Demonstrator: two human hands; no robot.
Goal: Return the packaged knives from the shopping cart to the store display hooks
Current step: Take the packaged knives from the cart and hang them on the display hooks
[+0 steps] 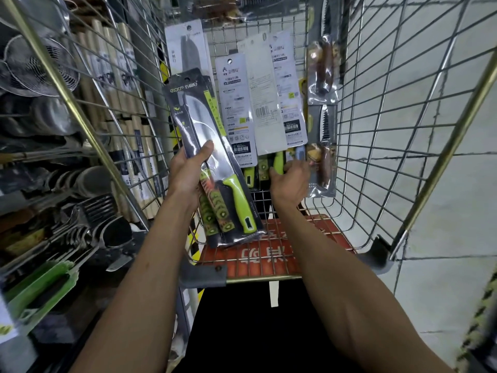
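My left hand grips a packaged knife with a green handle and black card, held tilted over the shopping cart. A second similar pack seems to lie behind it. My right hand reaches down into the cart, fingers on the green handle end of another knife pack. Several more packaged knives stand against the cart's far wall, backs showing barcodes. Two serrated knives with brown handles lean at the cart's right side.
Store shelves on the left hold metal strainers, ladles and spatulas, and rolls of wooden items. A green tray sits low left. The cart's red child-seat flap lies near me. Grey tiled floor is on the right.
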